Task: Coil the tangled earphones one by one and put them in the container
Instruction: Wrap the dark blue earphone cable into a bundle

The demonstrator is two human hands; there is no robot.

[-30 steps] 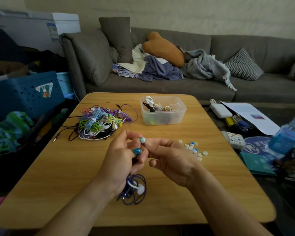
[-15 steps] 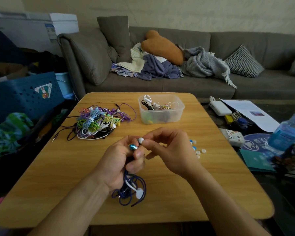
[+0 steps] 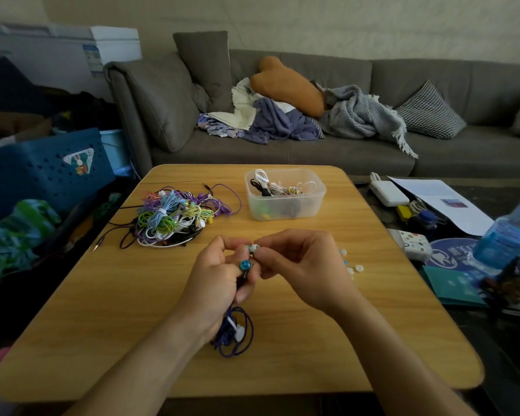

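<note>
Near table edge: left hand (image 3: 215,280) grips a coiled dark-blue earphone cable (image 3: 234,334), loops dangling; right hand (image 3: 300,265) pinches its small white ear tip (image 3: 254,248). Cable judged light, limp, snag-prone; best held at the coil's waist. Loose white ear tips (image 3: 354,269) toward right edge. Tangled multicoloured earphone pile (image 3: 174,216) far left; clear plastic container (image 3: 285,195) at far edge, unobstructed
</note>
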